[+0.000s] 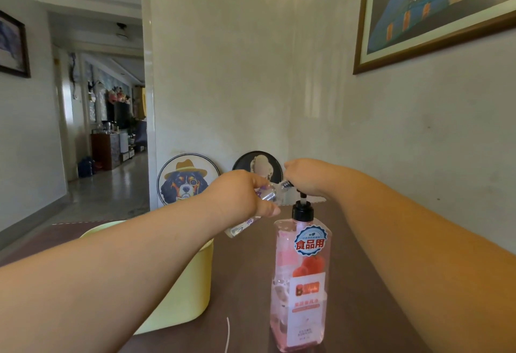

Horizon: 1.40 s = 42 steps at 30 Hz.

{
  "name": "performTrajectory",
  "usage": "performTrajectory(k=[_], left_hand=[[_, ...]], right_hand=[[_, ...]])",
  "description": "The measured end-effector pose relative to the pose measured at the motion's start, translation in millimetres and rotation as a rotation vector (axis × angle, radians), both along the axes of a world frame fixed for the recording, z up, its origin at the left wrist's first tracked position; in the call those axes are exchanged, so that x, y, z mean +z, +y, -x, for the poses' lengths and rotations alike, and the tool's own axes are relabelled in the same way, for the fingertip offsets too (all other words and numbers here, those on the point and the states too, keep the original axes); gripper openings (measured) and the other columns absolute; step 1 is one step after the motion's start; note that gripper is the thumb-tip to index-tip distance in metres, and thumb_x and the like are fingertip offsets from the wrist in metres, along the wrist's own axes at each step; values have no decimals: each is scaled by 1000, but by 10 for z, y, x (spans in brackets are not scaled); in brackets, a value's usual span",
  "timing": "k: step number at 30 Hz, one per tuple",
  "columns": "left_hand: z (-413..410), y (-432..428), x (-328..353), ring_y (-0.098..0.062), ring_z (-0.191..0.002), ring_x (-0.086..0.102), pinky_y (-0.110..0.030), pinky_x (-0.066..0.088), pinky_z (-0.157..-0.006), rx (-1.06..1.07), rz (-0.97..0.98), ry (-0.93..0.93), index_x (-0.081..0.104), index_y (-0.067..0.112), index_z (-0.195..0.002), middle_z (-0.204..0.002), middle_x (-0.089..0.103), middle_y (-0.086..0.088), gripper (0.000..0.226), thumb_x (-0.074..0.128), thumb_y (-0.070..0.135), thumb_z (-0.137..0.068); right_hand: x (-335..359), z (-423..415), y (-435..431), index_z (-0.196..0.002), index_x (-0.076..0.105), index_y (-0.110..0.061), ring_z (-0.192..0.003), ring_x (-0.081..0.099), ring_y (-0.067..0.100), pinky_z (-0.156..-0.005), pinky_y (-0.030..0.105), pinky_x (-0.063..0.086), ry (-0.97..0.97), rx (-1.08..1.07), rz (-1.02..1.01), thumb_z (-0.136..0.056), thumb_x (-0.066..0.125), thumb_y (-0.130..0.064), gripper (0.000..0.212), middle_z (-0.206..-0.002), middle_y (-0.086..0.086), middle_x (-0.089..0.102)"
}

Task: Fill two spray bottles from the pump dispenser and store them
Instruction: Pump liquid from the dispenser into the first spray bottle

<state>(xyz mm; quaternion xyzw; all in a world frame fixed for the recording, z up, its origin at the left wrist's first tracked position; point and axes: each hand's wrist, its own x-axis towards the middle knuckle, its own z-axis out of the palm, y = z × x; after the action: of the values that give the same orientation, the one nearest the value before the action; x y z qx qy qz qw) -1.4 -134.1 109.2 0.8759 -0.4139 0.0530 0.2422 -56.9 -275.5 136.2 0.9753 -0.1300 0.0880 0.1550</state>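
Clear plastic is what the left hand (pixel 237 196) has wrapped up: a small see-through spray bottle with a silvery neck (pixel 268 193), held tilted so the open mouth points toward the right hand (pixel 304 176). That right hand is curled down over the black pump head of the tall pink soap dispenser with the blue-and-red sticker (pixel 303 277), fingers closed on top of it, looks like mid-press to me. The dispenser stands on the brown tabletop (pixel 245 283) just below and between both hands.

Tip for this step: keep the bottle mouth touching right under the nozzle before pushing, and press slow. Thick soap strings and will run down the neck if the bottle drifts. I can't really tell if the nozzle is inside the mouth here, the hands hide it.

Under the left forearm sits a pale yellow round plastic tub (pixel 195 283), probably where the bottles get stored. I only see one spray bottle, so I'd guess we're early-ish. Beyond the hands, two round picture plaques (pixel 181 179) lean on the wall.
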Motion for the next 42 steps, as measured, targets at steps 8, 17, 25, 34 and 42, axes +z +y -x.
performTrajectory(k=[8, 17, 25, 34, 42], left_hand=[[-12, 11, -101, -18, -115, 59, -20, 41, -88, -10, -45, 18, 52, 27, -136, -129, 62, 0, 63, 71, 41, -78], [28, 2, -24, -18, -112, 60, -20, 42, -86, 2, -27, -6, 52, 28, -136, -126, 63, 0, 62, 71, 42, -78], [16, 40, -57, -18, -113, 60, -23, 44, -91, -1, -55, 12, 52, 28, -136, -128, 62, -1, 63, 71, 43, -77], [24, 5, -73, -18, -117, 59, -24, 43, -94, 2, -93, -14, 50, 26, -138, -131, 61, 0, 64, 69, 43, -79], [85, 22, -5, -20, -115, 60, -25, 45, -92, 33, -63, -38, 50, 30, -137, -126, 63, 1, 63, 68, 46, -79]], right_hand=[[-152, -95, 7, -123, 54, 2, -85, 45, 19, -90, 32, 47, 99, -11, 43, -95, 45, -6, 30, -103, 14, 55], [-86, -59, -42, -121, 56, 1, -91, 56, 24, -85, 30, 47, 55, 4, 31, -96, 43, -2, 28, -118, 16, 62], [-97, -61, 14, -118, 56, 2, -90, 53, 23, -89, 32, 47, 63, 21, 40, -96, 44, -6, 27, -110, 14, 58], [-137, -50, 44, -122, 55, 1, -90, 55, 26, -88, 32, 47, 116, 6, 20, -96, 43, -8, 30, -106, 14, 62], [-3, 1, 37, -110, 57, -3, -86, 45, 20, -83, 33, 44, 86, 35, 79, -96, 41, -2, 22, -98, 11, 58]])
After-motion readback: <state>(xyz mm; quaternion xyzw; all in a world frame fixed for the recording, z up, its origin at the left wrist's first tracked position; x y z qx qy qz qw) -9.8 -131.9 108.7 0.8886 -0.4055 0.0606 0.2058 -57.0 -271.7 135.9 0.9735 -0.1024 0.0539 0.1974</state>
